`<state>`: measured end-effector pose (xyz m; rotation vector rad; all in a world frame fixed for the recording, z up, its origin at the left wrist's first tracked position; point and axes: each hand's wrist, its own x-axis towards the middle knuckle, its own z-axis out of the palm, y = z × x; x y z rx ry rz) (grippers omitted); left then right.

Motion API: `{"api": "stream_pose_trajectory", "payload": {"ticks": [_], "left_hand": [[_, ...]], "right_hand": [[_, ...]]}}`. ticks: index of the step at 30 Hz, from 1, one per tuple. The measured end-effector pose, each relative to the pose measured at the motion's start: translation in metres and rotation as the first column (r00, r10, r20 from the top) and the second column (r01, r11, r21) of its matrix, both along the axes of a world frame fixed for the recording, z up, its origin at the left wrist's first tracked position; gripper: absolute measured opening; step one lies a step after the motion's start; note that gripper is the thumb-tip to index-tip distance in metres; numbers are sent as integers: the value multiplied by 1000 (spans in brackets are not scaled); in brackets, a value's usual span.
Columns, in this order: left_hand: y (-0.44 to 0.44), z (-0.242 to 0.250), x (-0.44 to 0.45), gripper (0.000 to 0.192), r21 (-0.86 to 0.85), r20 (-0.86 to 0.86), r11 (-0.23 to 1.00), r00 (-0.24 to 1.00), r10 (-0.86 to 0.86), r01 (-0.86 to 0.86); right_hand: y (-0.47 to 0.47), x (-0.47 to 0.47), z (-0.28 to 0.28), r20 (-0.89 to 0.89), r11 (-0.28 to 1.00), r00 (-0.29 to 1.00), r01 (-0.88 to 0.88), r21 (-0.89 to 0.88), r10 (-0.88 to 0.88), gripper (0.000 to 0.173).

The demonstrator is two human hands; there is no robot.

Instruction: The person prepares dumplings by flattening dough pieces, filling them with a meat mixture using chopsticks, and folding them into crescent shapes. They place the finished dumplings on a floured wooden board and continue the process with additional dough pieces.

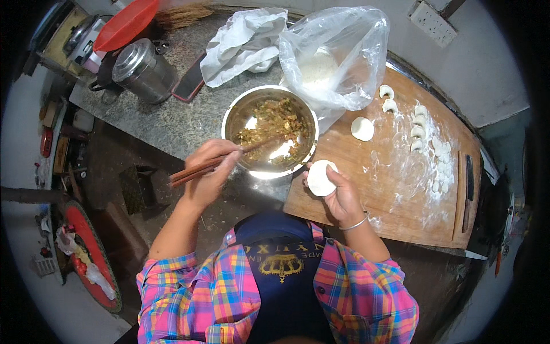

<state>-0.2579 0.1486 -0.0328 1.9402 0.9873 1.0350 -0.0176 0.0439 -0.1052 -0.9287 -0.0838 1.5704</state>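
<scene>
My left hand (212, 167) grips wooden chopsticks (189, 173), whose tips reach into the chopped filling (275, 122) in a steel bowl (227, 112). In my right hand (343, 200), beside the bowl's lower right rim, lies a round dough wrapper (320, 178), flat and unfolded, with the thumb on its edge. Another round wrapper (362, 129) rests on the floured wooden board (343, 161). Folded dumplings (417, 131) stand in a row farther right, with two more folded pieces (388, 99) near the back edge. Several small dough pieces (442, 159) lie beside the row.
A clear plastic bag (361, 51) with white flour and a white cloth (245, 47) sit behind the bowl. Left of them are a phone (191, 79), a lidded steel canister (146, 71) and a red basin (126, 26). A dark knife (469, 178) and a wooden rod (457, 195) lie on the board's right side.
</scene>
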Motion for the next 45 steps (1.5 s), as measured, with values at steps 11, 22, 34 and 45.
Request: {"api": "stream_pose_trajectory", "payload": {"ticks": [11, 22, 34, 45], "left_hand": [[10, -17, 30, 9, 147, -122, 989, 992, 36, -18], [-17, -20, 1, 10, -185, -17, 983, 1000, -12, 8], [4, -22, 20, 10, -74, -46, 997, 999, 23, -26], [-12, -22, -2, 15, -484, 271, 875, 949, 159, -8]], "right_hand": [[14, -7, 1, 59, 998, 996, -64, 18, 62, 36], [12, -13, 0, 25, 998, 998, -58, 17, 57, 37], [11, -14, -2, 40, 999, 999, -35, 21, 34, 38], [12, -12, -4, 6, 998, 998, -57, 31, 57, 36]]}}
